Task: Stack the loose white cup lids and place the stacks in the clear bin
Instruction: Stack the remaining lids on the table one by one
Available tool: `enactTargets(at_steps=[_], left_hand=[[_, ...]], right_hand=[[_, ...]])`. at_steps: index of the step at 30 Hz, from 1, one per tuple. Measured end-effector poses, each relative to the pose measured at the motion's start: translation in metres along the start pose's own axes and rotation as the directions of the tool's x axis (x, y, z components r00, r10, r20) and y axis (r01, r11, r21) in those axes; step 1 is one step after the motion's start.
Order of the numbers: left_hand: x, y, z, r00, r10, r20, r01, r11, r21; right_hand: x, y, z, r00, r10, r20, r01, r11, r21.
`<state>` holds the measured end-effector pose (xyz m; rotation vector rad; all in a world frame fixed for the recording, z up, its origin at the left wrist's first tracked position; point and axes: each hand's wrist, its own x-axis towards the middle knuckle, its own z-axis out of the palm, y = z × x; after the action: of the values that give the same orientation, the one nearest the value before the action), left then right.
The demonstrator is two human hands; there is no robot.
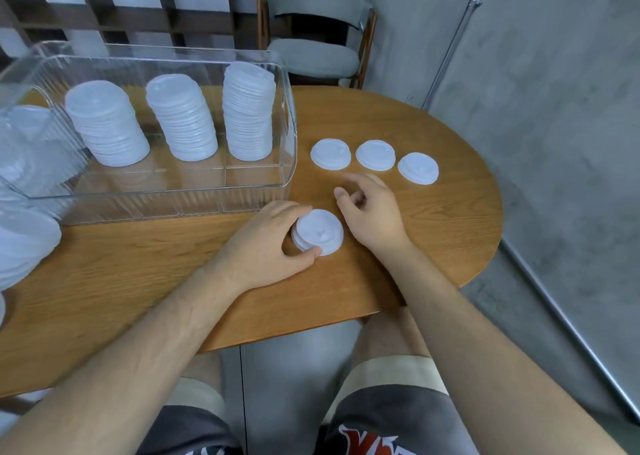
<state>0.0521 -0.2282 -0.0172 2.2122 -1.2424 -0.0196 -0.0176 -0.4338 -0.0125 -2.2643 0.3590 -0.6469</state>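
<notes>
Logging layout, big to small. Oval wooden bench (450, 233) is carrying everything. Clear ribbed plastic bin (291, 136) is sitting on its left half, and three tall stacks of white plastic cup lids (181, 125) are standing inside, the left two leaning, the right one nearly upright. Short stack of white lids (320, 233) is lying on the bench just in front of the bin's near right corner. Three loose white round lids (375, 155) are lying in a row beyond it, apart from each other, right of the bin.

Handling, judged: lids are looking thin, very light, slightly flexible and smooth, so a stack is likely shearing sideways if pushed from one side only. Taking hold low at opposite rim edges is looking safest.

Pose: left hand (266, 247) is lying palm-down, its grip clamped round the short stack, thumb at the near rim, fingers at the far-left rim. Right hand (372, 209) is sitting just right of that stack, resting or hovering I cannot tell, its grip holding nothing, fingers loosely curled, index finger extending toward the loose row.
</notes>
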Motion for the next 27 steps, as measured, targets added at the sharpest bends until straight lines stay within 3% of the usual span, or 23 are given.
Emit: enactTargets(at_steps=[4, 9, 13, 19, 27], left_hand=[[-0.001, -0.002, 0.001, 1.000, 0.006, -0.019, -0.007, 1.000, -0.008], [0.000, -0.003, 0.002, 0.999, 0.017, -0.038, -0.017, 1.000, -0.004], [-0.001, -0.001, 0.002, 0.998, 0.027, -0.050, -0.027, 1.000, -0.010], [0.000, -0.001, 0.002, 0.998, 0.017, -0.053, -0.017, 1.000, 0.001], [0.000, -0.001, 0.000, 0.999, 0.007, -0.033, -0.007, 1.000, -0.020]], right_hand=[[0.043, 0.010, 0.015, 0.999, 0.018, -0.044, -0.022, 0.995, -0.093], [0.076, 0.011, 0.025, 0.996, 0.085, 0.003, -0.080, 0.949, -0.304], [0.084, 0.013, 0.027, 0.992, 0.121, 0.027, -0.104, 0.926, -0.362], [0.078, 0.016, 0.027, 0.992, 0.126, -0.032, -0.130, 0.951, -0.281], [0.038, 0.011, 0.011, 0.991, 0.115, -0.071, -0.115, 0.993, -0.005]])
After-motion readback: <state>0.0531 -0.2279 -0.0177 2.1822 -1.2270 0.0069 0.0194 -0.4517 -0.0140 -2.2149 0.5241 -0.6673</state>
